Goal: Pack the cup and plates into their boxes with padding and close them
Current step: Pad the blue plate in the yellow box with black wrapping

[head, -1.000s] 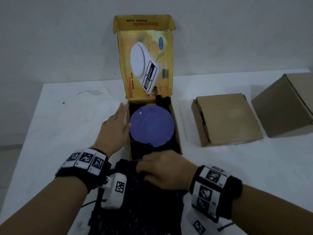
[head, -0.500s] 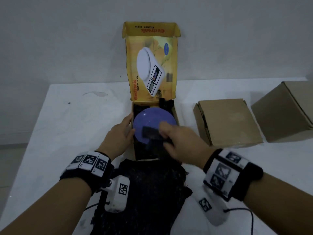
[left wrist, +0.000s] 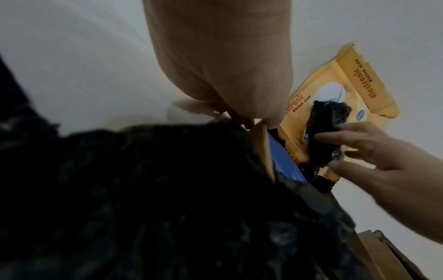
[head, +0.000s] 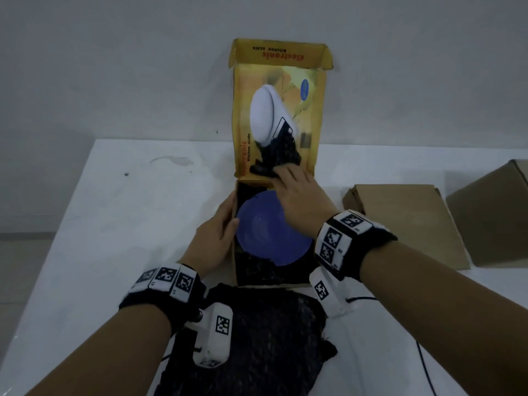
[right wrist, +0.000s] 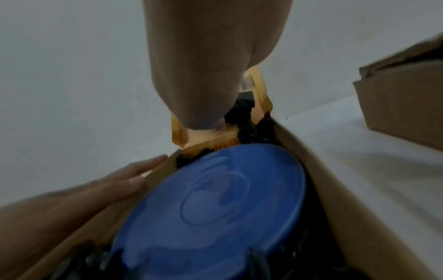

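At the far end of the yellow box [head: 239, 270], the right hand [head: 300, 192] pinches black padding [head: 281, 158] against the upright lid [head: 313, 115]. Left hand [head: 215, 234], fingers straight, presses the box's left wall. Between both hands the blue plate [head: 268, 235] lies flat inside, face up, on dark padding. Brown boxes [head: 408, 221] sit right.

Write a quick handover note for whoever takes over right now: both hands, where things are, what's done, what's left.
Left hand: open, steadying the yellow box's left wall.
Right hand: fingers pinch a black padding piece at the box's far end, against the raised lid.
Blue plate lies in the box on padding.
More padding sheet lies nearby.
Left: cover the plate, close the lid. Two brown boxes look shut; cup not visible.
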`<state>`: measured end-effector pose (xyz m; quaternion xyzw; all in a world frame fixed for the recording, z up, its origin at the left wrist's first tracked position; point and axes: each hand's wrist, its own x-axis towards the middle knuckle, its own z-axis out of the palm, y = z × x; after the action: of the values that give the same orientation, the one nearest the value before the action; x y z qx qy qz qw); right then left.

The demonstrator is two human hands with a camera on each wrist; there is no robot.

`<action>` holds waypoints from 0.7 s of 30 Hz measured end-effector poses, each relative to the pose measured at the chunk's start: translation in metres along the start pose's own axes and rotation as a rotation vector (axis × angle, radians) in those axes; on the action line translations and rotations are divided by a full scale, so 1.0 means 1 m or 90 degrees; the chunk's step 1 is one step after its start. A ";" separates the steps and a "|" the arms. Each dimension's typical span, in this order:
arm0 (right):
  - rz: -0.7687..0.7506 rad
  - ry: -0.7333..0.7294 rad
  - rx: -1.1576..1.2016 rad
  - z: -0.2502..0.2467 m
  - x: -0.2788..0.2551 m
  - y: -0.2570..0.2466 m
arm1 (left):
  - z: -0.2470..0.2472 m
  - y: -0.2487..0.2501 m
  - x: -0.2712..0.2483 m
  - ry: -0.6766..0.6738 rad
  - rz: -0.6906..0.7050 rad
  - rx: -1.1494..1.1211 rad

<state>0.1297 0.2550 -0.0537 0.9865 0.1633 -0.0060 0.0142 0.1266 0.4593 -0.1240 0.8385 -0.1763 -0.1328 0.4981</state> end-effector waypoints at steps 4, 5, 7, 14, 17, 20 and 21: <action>-0.035 -0.131 0.002 0.016 0.004 -0.010 | -0.001 -0.007 -0.001 -0.011 0.011 -0.031; -0.028 -0.137 0.031 0.017 0.006 -0.012 | -0.001 -0.008 -0.001 -0.013 0.012 -0.032; 0.018 -0.144 0.117 0.010 0.011 -0.015 | 0.000 -0.008 0.000 -0.011 0.017 -0.026; 0.077 -0.181 0.165 0.002 0.022 -0.014 | 0.002 -0.009 -0.001 0.007 0.020 -0.006; 0.092 -0.173 0.205 0.004 0.018 -0.010 | 0.003 -0.011 -0.001 0.010 0.028 -0.035; 0.078 -0.175 0.164 0.008 0.017 -0.009 | 0.004 -0.015 0.000 0.007 0.002 -0.068; 0.077 -0.185 0.153 0.008 0.017 -0.010 | 0.004 -0.016 0.000 0.006 -0.008 -0.069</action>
<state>0.1426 0.2698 -0.0625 0.9778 0.0979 -0.1672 -0.0798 0.1277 0.4632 -0.1395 0.8120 -0.1616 -0.1413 0.5428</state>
